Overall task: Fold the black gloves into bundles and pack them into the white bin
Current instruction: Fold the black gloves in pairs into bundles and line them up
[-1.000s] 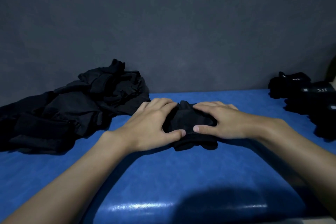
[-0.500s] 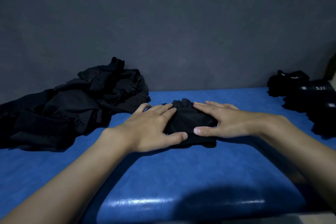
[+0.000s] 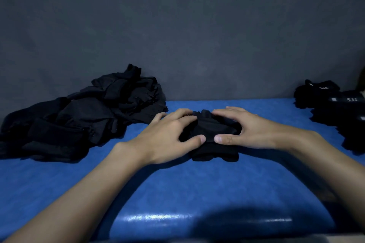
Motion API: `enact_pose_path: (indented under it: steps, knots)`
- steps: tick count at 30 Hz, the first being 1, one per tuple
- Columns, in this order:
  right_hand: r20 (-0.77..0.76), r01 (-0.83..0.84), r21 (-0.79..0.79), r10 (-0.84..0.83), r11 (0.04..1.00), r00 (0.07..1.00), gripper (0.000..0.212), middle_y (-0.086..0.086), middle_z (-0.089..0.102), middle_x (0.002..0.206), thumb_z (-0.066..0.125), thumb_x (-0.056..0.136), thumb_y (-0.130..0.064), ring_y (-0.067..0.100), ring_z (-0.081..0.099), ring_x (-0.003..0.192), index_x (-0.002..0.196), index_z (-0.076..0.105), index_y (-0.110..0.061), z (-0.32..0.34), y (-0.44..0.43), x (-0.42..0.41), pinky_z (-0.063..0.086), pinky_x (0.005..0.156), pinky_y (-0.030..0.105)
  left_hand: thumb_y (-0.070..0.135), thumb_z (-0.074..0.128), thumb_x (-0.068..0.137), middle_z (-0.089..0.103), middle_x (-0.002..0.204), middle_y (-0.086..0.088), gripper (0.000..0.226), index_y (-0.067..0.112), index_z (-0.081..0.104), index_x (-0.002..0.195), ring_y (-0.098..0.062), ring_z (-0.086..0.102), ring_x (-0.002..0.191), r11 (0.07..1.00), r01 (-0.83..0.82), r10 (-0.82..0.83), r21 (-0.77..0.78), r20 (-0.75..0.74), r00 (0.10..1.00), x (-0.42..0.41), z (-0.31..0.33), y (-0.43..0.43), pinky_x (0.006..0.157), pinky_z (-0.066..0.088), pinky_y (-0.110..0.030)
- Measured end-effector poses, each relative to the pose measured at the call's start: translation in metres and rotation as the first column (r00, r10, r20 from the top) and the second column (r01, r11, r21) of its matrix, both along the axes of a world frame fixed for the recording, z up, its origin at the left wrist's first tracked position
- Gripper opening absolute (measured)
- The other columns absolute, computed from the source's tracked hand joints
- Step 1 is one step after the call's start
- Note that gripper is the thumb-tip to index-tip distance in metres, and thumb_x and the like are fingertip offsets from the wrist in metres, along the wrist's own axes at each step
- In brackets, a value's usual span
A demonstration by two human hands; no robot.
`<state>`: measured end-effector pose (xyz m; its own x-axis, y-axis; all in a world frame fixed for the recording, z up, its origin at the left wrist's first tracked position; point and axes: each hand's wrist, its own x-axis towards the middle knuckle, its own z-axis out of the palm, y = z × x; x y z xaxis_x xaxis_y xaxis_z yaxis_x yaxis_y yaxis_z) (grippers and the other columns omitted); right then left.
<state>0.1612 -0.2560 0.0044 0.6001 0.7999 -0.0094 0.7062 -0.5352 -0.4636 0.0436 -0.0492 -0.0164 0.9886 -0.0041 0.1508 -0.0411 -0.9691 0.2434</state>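
We count two hands and one black glove bundle point(image 3: 213, 130) between them, on the middle of the blue table point(image 3: 197, 183). Our left hand point(image 3: 167, 136) curls over the bundle's left side and our right hand point(image 3: 250, 130) over its right, thumbs nearly meeting at its near edge. Both grip it. One heap of black gloves point(image 3: 88, 116) lies left, and one pile of folded gloves point(image 3: 339, 112) lies far right. We cannot count the gloves in either.

Left hand point(image 3: 167, 138), right hand point(image 3: 250, 132) grip glove bundle point(image 3: 211, 130).
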Motion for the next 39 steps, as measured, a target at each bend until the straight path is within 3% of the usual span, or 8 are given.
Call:
enact_pose_path:
  steps: [3,5,10,14,18,24,32,39]
  knots:
    - [0.026,0.008,0.096,-0.010,0.995,1.000,0.084,-0.029,0.042,0.133,0.052,0.062,-0.079,-0.003,0.027,0.138,0.136,0.046,-0.041,0.005,0.006,-0.003,0.024,0.118,0.037,0.067,0.039,0.090,0.037,0.151,0.015,0.065,0.032,0.047,0.144,-0.006,0.031,0.138,0.999,-0.030,0.033,-0.029,0.092,0.995,-0.007,0.010,0.008,0.119,0.016,-0.032]
    - [0.019,0.022,0.174,-0.026,0.984,0.999,0.079,-0.023,0.047,0.136,0.052,0.062,-0.079,-0.001,0.038,0.133,0.131,0.052,-0.040,0.009,0.015,-0.005,0.030,0.115,0.034,0.071,0.031,0.084,0.046,0.144,0.015,0.070,0.031,0.054,0.138,-0.006,0.037,0.135,0.998,-0.051,0.054,-0.026,0.152,0.987,-0.011,0.020,0.017,0.116,0.023,-0.035]
    - [0.024,-0.045,0.277,0.039,0.960,0.999,0.044,-0.021,0.057,0.128,0.062,0.085,-0.050,-0.007,0.047,0.122,0.124,0.059,-0.031,0.016,0.055,-0.019,0.033,0.109,0.021,0.057,0.039,0.089,0.058,0.131,0.014,0.051,0.029,0.064,0.124,-0.011,0.048,0.126,0.977,-0.215,0.204,0.000,0.312,0.928,-0.026,0.039,0.054,0.110,0.028,-0.038]
    - [0.019,-0.119,0.299,0.119,0.947,0.993,0.038,-0.014,0.061,0.124,0.062,0.091,-0.038,-0.005,0.051,0.118,0.126,0.060,-0.024,0.024,0.103,-0.030,0.033,0.094,0.005,0.042,0.052,0.095,0.059,0.131,0.008,0.034,0.026,0.064,0.123,-0.019,0.049,0.125,0.930,-0.368,0.338,-0.001,0.399,0.853,-0.040,0.051,0.086,0.110,0.027,-0.041]
    - [-0.010,-0.170,0.343,0.184,0.924,0.983,0.037,-0.006,0.064,0.122,0.063,0.091,-0.032,0.000,0.056,0.114,0.126,0.060,-0.021,0.033,0.153,-0.039,0.039,0.090,0.007,0.040,0.059,0.092,0.059,0.131,0.004,0.036,0.026,0.063,0.125,-0.023,0.050,0.123,0.877,-0.481,0.448,-0.007,0.379,0.810,-0.053,0.056,0.115,0.109,0.028,-0.044]
    - [-0.146,-0.119,0.381,0.187,0.917,0.972,0.032,0.001,0.064,0.117,0.064,0.091,-0.029,0.011,0.060,0.110,0.123,0.062,-0.027,0.031,0.209,-0.046,0.045,0.104,0.033,0.040,0.066,0.088,0.059,0.129,0.004,0.038,0.029,0.062,0.125,-0.022,0.052,0.123,0.820,-0.571,0.557,-0.046,0.300,0.775,-0.064,0.049,0.147,0.104,0.030,-0.045]
    - [-0.246,-0.085,0.360,0.182,0.929,0.952,0.041,-0.002,0.058,0.133,0.060,0.095,-0.025,0.010,0.054,0.121,0.134,0.057,-0.018,0.026,0.226,-0.052,0.041,0.099,0.020,0.024,0.070,0.088,0.066,0.113,0.003,0.022,0.022,0.072,0.110,-0.023,0.061,0.110,0.844,-0.516,0.530,-0.146,0.365,0.765,-0.064,0.046,0.154,0.093,0.049,-0.044]
    - [-0.195,-0.045,0.553,0.182,0.832,0.964,0.039,-0.004,0.060,0.123,0.070,0.087,-0.013,0.010,0.059,0.113,0.125,0.064,-0.012,0.033,0.210,-0.050,0.047,0.101,0.027,0.012,0.069,0.090,0.069,0.106,0.000,0.018,0.012,0.074,0.107,-0.015,0.064,0.100,0.862,-0.407,0.506,-0.301,0.540,0.673,-0.064,0.055,0.143,0.085,0.045,-0.022]
